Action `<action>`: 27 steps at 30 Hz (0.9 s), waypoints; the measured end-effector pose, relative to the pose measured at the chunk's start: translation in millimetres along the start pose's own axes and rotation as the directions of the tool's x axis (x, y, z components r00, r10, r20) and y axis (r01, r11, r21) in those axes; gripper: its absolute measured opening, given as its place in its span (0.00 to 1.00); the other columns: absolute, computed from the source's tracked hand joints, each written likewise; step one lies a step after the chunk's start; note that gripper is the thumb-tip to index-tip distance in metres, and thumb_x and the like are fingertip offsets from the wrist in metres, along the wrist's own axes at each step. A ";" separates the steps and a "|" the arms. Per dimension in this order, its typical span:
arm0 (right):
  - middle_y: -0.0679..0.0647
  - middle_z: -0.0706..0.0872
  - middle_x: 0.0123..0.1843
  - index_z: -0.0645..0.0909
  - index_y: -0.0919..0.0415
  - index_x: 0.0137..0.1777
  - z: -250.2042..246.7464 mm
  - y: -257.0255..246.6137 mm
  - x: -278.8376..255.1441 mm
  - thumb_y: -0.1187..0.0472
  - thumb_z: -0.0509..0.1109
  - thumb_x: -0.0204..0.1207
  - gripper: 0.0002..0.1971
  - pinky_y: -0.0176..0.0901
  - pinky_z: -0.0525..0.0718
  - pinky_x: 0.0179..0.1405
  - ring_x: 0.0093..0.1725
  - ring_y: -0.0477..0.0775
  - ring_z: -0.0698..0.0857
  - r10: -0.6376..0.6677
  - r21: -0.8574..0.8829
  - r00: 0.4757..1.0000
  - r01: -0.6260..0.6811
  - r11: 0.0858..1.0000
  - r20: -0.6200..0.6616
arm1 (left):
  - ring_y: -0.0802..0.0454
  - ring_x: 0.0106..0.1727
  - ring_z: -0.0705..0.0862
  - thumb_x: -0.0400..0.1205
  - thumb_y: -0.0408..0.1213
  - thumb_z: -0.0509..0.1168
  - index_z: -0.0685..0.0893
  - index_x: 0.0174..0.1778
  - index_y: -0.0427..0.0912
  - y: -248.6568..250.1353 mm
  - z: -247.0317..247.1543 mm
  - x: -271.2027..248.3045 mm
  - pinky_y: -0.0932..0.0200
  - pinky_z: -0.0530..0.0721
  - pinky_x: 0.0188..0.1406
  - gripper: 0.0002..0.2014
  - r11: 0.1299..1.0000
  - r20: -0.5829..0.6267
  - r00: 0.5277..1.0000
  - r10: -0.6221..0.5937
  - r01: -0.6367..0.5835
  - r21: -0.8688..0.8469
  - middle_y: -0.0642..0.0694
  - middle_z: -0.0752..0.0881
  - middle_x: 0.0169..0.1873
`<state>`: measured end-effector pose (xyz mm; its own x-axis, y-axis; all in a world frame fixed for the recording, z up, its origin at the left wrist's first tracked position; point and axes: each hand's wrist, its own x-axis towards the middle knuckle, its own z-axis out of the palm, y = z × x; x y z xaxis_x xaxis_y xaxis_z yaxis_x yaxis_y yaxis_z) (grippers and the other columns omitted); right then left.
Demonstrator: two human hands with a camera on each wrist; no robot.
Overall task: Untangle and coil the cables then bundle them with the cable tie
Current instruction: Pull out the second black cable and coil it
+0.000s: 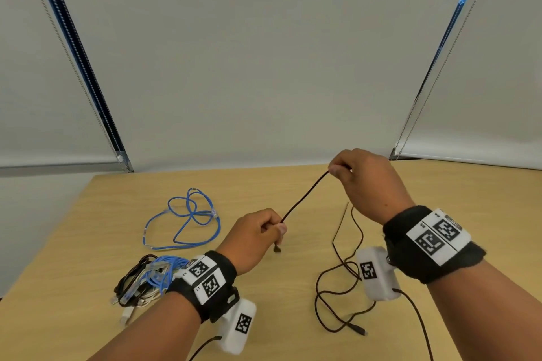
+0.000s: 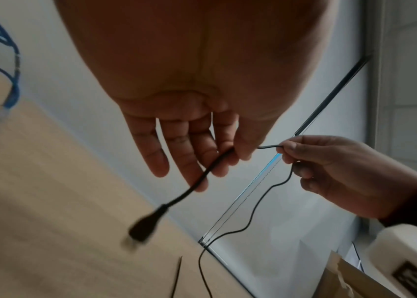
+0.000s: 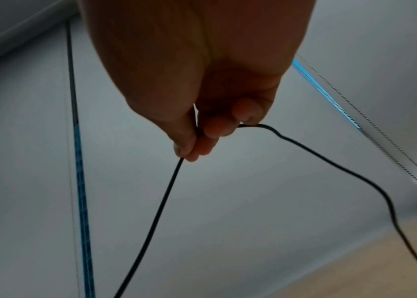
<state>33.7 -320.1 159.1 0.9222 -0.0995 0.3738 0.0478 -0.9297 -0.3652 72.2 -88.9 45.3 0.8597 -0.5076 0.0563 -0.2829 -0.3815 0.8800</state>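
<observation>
A thin black cable [image 1: 305, 194] runs taut between my two hands above the wooden table [image 1: 88, 237]. My left hand [image 1: 258, 233] pinches it near its plug end [image 2: 142, 227], which dangles below the fingers. My right hand [image 1: 355, 173], raised higher and farther back, pinches the cable [image 3: 161, 205] between thumb and fingers. The rest of the black cable [image 1: 337, 290] lies in loose loops on the table under my right wrist, ending in a second plug [image 1: 359, 330]. A blue cable [image 1: 187, 220] lies in loose loops at centre left.
A tangled pile of blue, black and white cables [image 1: 143, 281] sits at the near left by my left wrist. A thin dark strip [image 1: 341, 221] lies on the table near the right hand. Closed window blinds [image 1: 264, 53] hang behind the table.
</observation>
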 end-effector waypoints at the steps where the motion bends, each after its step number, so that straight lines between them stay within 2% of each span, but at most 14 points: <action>1: 0.47 0.88 0.48 0.87 0.51 0.51 0.7 4.1 2.0 0.55 0.64 0.87 0.09 0.50 0.87 0.47 0.47 0.50 0.85 0.016 0.015 1.000 -0.016 1.000 -0.024 | 0.50 0.40 0.89 0.85 0.42 0.65 0.84 0.40 0.49 -0.6 -0.4 -1.9 0.52 0.84 0.51 0.08 0.999 0.000 1.000 -0.016 0.016 -0.040 0.49 0.91 0.33; 3: 0.47 0.89 0.48 0.87 0.51 0.52 0.3 16.2 5.9 0.55 0.65 0.86 0.09 0.47 0.84 0.45 0.46 0.49 0.85 0.061 0.039 0.996 -0.059 0.998 -0.058 | 0.49 0.35 0.89 0.85 0.38 0.66 0.84 0.40 0.43 -3.4 -4.2 -7.7 0.49 0.85 0.49 0.08 0.989 0.004 0.999 -0.053 0.053 -0.135 0.49 0.88 0.29; 6: 0.47 0.90 0.47 0.87 0.49 0.52 2.6 36.6 4.7 0.52 0.66 0.86 0.08 0.44 0.80 0.44 0.46 0.49 0.85 0.142 0.033 0.989 -0.140 0.990 -0.034 | 0.47 0.28 0.83 0.85 0.35 0.67 0.87 0.38 0.44 -5.5 -9.7 -20.4 0.56 0.85 0.37 0.10 0.918 0.024 0.993 -0.112 0.113 -0.381 0.46 0.82 0.27; 8: 0.44 0.89 0.47 0.86 0.45 0.51 13.1 42.0 -3.4 0.49 0.65 0.86 0.08 0.51 0.81 0.53 0.51 0.51 0.83 0.169 -0.087 0.985 -0.166 0.982 0.033 | 0.49 0.26 0.81 0.85 0.37 0.66 0.87 0.40 0.42 1.9 -14.5 -26.6 0.51 0.87 0.37 0.09 0.728 0.081 0.991 -0.104 0.131 -0.673 0.43 0.81 0.31; 10: 0.41 0.87 0.46 0.84 0.41 0.51 30.5 37.2 -18.5 0.47 0.63 0.87 0.08 0.52 0.79 0.57 0.52 0.50 0.82 0.150 -0.176 0.982 -0.129 0.976 0.111 | 0.46 0.32 0.87 0.86 0.39 0.63 0.85 0.43 0.40 15.3 -20.2 -27.4 0.47 0.90 0.40 0.10 0.422 0.091 0.994 -0.054 0.106 -0.900 0.39 0.86 0.38; 12: 0.39 0.84 0.43 0.80 0.39 0.49 53.1 23.4 -39.6 0.48 0.62 0.87 0.07 0.42 0.79 0.46 0.45 0.46 0.83 0.087 -0.065 0.963 -0.073 0.995 0.256 | 0.40 0.47 0.93 0.87 0.41 0.59 0.85 0.45 0.40 26.4 -26.8 -21.1 0.45 0.92 0.46 0.12 0.204 -0.002 0.998 -0.060 0.010 -0.979 0.36 0.91 0.47; 13: 0.40 0.83 0.41 0.78 0.40 0.48 63.8 12.6 -51.3 0.48 0.62 0.87 0.07 0.38 0.78 0.40 0.41 0.44 0.82 0.039 0.007 0.939 -0.044 0.999 0.343 | 0.38 0.54 0.92 0.87 0.42 0.59 0.85 0.45 0.40 30.7 -29.5 -16.2 0.44 0.92 0.49 0.12 0.164 -0.066 0.994 -0.086 -0.052 -0.985 0.35 0.92 0.51; 16: 0.43 0.82 0.36 0.77 0.42 0.48 81.7 -20.1 -75.9 0.46 0.62 0.86 0.06 0.38 0.77 0.36 0.36 0.41 0.79 -0.128 0.206 0.868 0.030 0.978 0.480 | 0.38 0.64 0.89 0.85 0.40 0.63 0.86 0.49 0.38 34.1 -33.8 -2.9 0.40 0.90 0.59 0.10 0.259 -0.243 0.955 -0.173 -0.194 -0.946 0.32 0.91 0.58; 17: 0.44 0.83 0.35 0.78 0.44 0.49 81.6 -28.0 -78.4 0.46 0.63 0.85 0.06 0.38 0.77 0.36 0.35 0.42 0.79 -0.169 0.258 0.861 0.046 0.965 0.480 | 0.39 0.64 0.89 0.85 0.38 0.64 0.88 0.49 0.39 31.3 -33.4 -0.3 0.40 0.89 0.61 0.09 0.365 -0.289 0.936 -0.202 -0.202 -0.909 0.34 0.91 0.58; 19: 0.45 0.85 0.37 0.81 0.47 0.48 73.0 -38.6 -74.6 0.47 0.66 0.82 0.07 0.39 0.77 0.38 0.37 0.43 0.80 -0.226 0.330 0.853 0.067 0.942 0.471 | 0.45 0.62 0.90 0.86 0.36 0.66 0.93 0.43 0.48 22.5 -30.8 1.7 0.43 0.88 0.62 0.10 0.693 -0.392 0.902 -0.182 -0.165 -0.702 0.42 0.94 0.54; 21: 0.45 0.85 0.40 0.83 0.48 0.45 58.4 -43.8 -65.1 0.48 0.69 0.81 0.06 0.38 0.78 0.40 0.40 0.43 0.80 -0.265 0.369 0.856 0.095 0.924 0.444 | 0.55 0.56 0.91 0.84 0.38 0.68 0.94 0.40 0.57 16.2 -25.9 -1.0 0.48 0.86 0.60 0.12 0.941 -0.366 0.930 -0.025 -0.101 -0.322 0.53 0.94 0.48; 23: 0.44 0.84 0.42 0.84 0.48 0.44 42.9 -45.0 -50.5 0.51 0.70 0.81 0.06 0.40 0.80 0.43 0.41 0.43 0.80 -0.269 0.358 0.890 0.132 0.924 0.367 | 0.55 0.46 0.90 0.83 0.45 0.65 0.92 0.38 0.56 13.6 -17.7 -5.4 0.44 0.84 0.54 0.11 0.986 -0.164 0.986 0.017 -0.044 -0.161 0.57 0.93 0.41; 25: 0.44 0.85 0.43 0.86 0.50 0.45 30.2 -44.5 -35.2 0.52 0.71 0.81 0.05 0.45 0.83 0.46 0.43 0.43 0.82 -0.248 0.325 0.927 0.152 0.934 0.280 | 0.40 0.47 0.91 0.83 0.49 0.62 0.91 0.39 0.46 18.7 -14.3 -11.8 0.35 0.85 0.56 0.16 0.929 0.017 0.998 -0.062 0.064 -0.365 0.46 0.92 0.38; 27: 0.43 0.87 0.43 0.88 0.51 0.46 24.0 -42.9 -25.2 0.54 0.73 0.81 0.04 0.44 0.84 0.48 0.44 0.43 0.84 -0.219 0.366 0.949 0.125 0.922 0.228 | 0.33 0.49 0.91 0.85 0.48 0.61 0.89 0.39 0.41 25.9 -14.8 -15.5 0.38 0.88 0.58 0.18 0.767 0.155 0.985 -0.075 0.156 -0.623 0.38 0.88 0.34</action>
<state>17.6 -269.3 144.9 0.9520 0.1903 0.2399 0.2997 -0.7398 -0.6024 57.9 -79.4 74.2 0.8024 -0.5908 -0.0839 0.1824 0.1090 0.9772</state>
